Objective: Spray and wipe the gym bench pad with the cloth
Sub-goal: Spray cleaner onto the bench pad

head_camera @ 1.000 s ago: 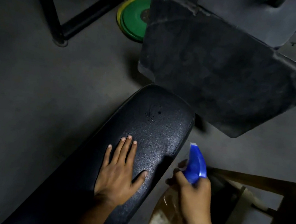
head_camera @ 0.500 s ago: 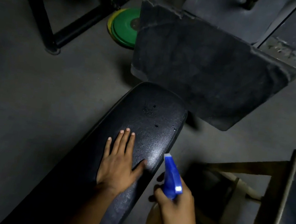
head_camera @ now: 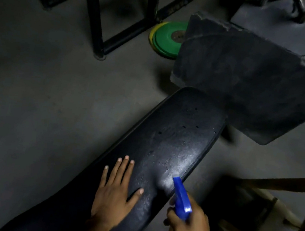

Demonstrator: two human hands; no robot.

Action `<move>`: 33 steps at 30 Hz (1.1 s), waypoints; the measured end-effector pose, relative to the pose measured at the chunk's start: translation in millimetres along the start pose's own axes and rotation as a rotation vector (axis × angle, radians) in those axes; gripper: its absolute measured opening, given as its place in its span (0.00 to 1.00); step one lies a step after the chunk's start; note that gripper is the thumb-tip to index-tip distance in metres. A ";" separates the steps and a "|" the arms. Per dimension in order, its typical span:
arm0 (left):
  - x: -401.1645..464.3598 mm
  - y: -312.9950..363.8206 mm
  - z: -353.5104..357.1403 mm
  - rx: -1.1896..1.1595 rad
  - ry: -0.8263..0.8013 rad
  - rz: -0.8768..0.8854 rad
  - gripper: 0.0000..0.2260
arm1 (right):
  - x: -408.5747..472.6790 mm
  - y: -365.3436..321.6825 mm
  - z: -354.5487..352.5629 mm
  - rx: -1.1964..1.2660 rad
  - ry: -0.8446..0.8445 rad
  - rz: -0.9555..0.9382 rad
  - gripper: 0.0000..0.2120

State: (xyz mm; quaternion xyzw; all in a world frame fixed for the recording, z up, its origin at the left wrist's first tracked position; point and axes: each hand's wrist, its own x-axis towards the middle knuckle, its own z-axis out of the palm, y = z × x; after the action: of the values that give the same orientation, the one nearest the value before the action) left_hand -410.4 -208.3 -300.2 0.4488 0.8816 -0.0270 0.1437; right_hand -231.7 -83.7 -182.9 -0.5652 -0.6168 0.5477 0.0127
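Spraying was the step in hand when I checked the head view. The right hand was clenched round the neck of the spray bottle, whose blue nozzle pointed at the near right edge of the bench pad. A pale haze sat on the pad just ahead of the nozzle; I judged it to be mist or wet sheen, though the dim light left that uncertain. Dark specks, possibly droplets, showed farther up the pad.

The left hand lay flat on the pad, fingers straight and spread, grasping nothing, just beside the sprayed patch.

The pad ran diagonally from lower left to centre, its far end close under a tilted dark slab. Green weight plates lay on the floor beyond, near a black frame. A wooden stand stood to the right.

Progress, by my estimate: early. Part of the pad appeared wetted; the lower length looked dry. No cloth was in view, so wiping had not begun and the cloth remained to be fetched
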 end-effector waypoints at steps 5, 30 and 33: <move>-1.5 0.1 -2.0 0.007 0.026 0.001 0.39 | -14.9 27.0 2.9 0.027 0.120 0.020 0.19; -60.4 -29.3 7.7 -0.069 0.030 -0.118 0.39 | -62.7 28.6 34.0 -0.229 -0.024 -0.164 0.16; -85.4 -34.0 17.0 -0.073 0.011 -0.160 0.38 | -65.1 30.5 36.8 -0.297 -0.087 -0.198 0.14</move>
State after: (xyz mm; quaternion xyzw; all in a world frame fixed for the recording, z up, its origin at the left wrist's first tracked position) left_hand -386.1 -298.4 -295.5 0.3715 0.9158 -0.0035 0.1526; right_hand -210.8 -161.6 -179.4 -0.4732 -0.7434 0.4706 -0.0438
